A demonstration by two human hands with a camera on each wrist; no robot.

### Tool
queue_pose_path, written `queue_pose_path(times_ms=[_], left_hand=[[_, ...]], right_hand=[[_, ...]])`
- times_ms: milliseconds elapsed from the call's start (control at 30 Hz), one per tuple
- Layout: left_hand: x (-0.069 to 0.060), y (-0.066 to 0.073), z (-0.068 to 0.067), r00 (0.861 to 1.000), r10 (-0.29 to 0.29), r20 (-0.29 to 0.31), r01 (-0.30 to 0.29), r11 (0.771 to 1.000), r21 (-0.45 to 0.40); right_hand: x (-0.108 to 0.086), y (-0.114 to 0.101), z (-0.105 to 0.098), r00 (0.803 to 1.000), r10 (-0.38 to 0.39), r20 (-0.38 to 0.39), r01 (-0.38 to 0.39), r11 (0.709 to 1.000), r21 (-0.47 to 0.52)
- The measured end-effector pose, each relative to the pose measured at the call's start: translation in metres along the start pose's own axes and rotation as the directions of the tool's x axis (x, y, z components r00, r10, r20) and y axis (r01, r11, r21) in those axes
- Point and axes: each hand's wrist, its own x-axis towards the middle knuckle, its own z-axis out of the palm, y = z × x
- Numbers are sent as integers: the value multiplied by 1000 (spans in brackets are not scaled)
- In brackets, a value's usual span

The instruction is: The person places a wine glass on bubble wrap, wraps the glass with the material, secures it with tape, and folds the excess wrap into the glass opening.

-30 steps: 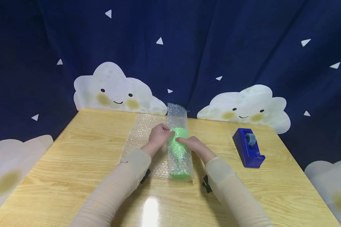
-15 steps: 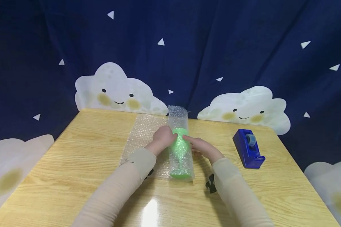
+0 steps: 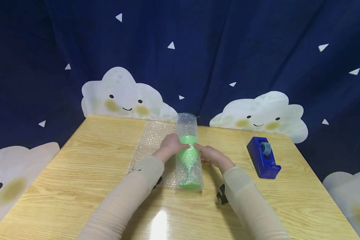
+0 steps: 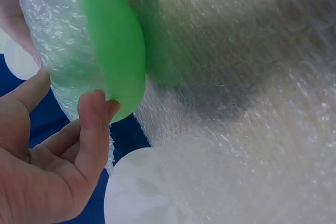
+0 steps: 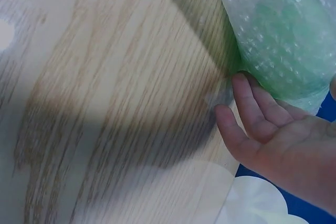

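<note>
A green goblet [image 3: 188, 156] lies on its side, its base towards me and bubble wrap [image 3: 186, 125] round its upper side. The left hand [image 3: 171, 144] grips the wrapped bowl from the left, thumb on top. In the left wrist view, the left fingers [image 4: 92, 124] curl at the bowl's bare green edge and the thumb lies on the wrap. From the other side the right hand [image 3: 213, 156] holds the bowl, its thumb on top near the left thumb. In the right wrist view, bent right fingers [image 5: 252, 111] touch the wrap low on the side.
A flat part of the bubble wrap spreads left of the goblet on the wooden table [image 3: 108, 146]. To the right stands a blue tape dispenser [image 3: 262, 158] with a roll of tape [image 3: 265, 148]. A dark blue curtain [image 3: 156, 26] with cloud shapes hangs behind the table.
The right hand has shifted slightly right and its thumb has moved back from the left one. The left hand has slid slightly right over the bowl. The goblet has barely moved.
</note>
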Motion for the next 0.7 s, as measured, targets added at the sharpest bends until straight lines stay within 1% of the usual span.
queue_pose_path(times_ms=[67, 167, 333, 500, 700], left_hand=[[0, 0, 0, 1000, 11, 1, -11, 999, -39], [-1, 0, -1, 1000, 12, 7, -11, 996, -87], [-2, -5, -3, 1000, -10, 25, 15, 984, -179], [0, -13, -5, 997, -44, 60, 59, 961, -271], [3, -21, -6, 992, -64, 110, 99, 933, -345]], right_hand=[[0, 1, 0, 1000, -7, 2, 7, 1000, -6], [0, 1, 1, 1000, -11, 9, 11, 1000, 0], [2, 1, 2, 1000, -12, 15, 12, 1000, 14], [3, -1, 4, 1000, -16, 18, 16, 1000, 23], [4, -2, 6, 1000, -21, 23, 21, 1000, 5]])
